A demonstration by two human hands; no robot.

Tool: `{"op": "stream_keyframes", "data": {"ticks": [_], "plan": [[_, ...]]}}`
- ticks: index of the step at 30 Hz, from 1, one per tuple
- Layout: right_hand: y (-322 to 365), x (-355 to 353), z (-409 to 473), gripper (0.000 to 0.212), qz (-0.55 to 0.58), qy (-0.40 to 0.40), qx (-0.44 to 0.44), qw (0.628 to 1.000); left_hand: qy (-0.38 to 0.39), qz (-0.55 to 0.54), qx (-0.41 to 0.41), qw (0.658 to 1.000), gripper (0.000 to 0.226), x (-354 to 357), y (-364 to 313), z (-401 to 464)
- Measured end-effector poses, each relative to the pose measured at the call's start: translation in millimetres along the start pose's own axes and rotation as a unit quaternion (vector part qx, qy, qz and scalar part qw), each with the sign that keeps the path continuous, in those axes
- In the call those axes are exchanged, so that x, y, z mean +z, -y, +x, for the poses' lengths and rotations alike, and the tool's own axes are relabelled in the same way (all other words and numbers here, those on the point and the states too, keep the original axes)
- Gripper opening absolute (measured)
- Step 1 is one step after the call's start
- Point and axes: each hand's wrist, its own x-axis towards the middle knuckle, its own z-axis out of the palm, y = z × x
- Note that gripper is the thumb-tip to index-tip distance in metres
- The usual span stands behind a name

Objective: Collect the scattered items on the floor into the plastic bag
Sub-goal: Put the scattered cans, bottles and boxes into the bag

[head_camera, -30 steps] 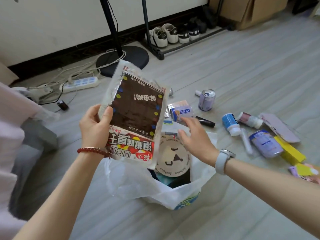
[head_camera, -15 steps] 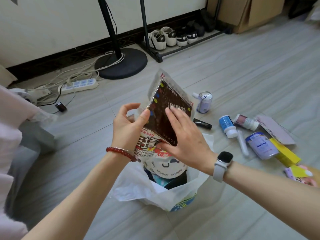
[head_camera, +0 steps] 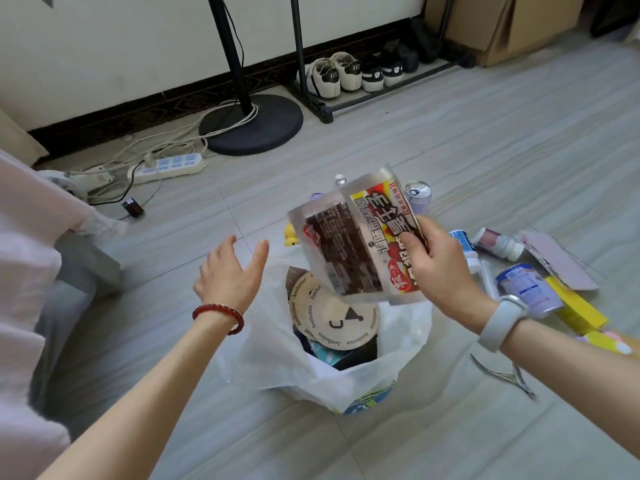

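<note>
Above the plastic bag (head_camera: 277,368) on the floor (head_camera: 485,150), the right hand (head_camera: 440,268) pinches a foil snack packet (head_camera: 356,244) by its right edge, tilted over the bag's open mouth. Round wooden coasters (head_camera: 341,317) lie inside the bag. Left of the bag, the left hand (head_camera: 230,275) hovers with fingers spread, holding nothing. Right of the bag lie a can (head_camera: 418,195), small bottles (head_camera: 498,242) and a yellow box (head_camera: 578,306).

Fan base (head_camera: 251,124) w/ cords, power strip (head_camera: 166,166), shoes (head_camera: 349,74) on rack, cardboard boxes (head_camera: 502,22).

Single head cam, wide-angle, looks fwd and down, close over floor (head_camera: 485,150) w/ wall beyond.
</note>
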Motion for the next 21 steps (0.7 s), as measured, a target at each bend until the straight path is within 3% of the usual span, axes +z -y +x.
{"op": "stream_keyframes", "data": {"ticks": [4,9,11,13,15,21], "plan": [[-3,1,-6,0.022,0.066,0.041,0.055,0.995,0.129,-0.02,-0.031,0.991,0.095,18,26,-14],[-6,4,-11,0.035,0.069,0.083,0.091,0.99,0.027,-0.027,0.011,0.999,0.096,28,23,-39],[-10,8,-17,0.038,0.007,0.114,0.09,0.989,0.023,-0.039,-0.008,0.999,0.084,27,27,-38],[-12,14,-23,0.039,-0.046,0.141,0.08,0.986,0.038,-0.037,-0.036,0.998,0.055,24,30,-35],[-12,21,-27,0.04,-0.062,0.163,0.074,0.982,0.029,-0.054,-0.007,0.998,0.029,20,31,-35],[1,52,-19,0.029,0.05,0.16,0.093,0.981,-0.078,-0.154,0.086,0.981,0.014,1,28,-29]]}}
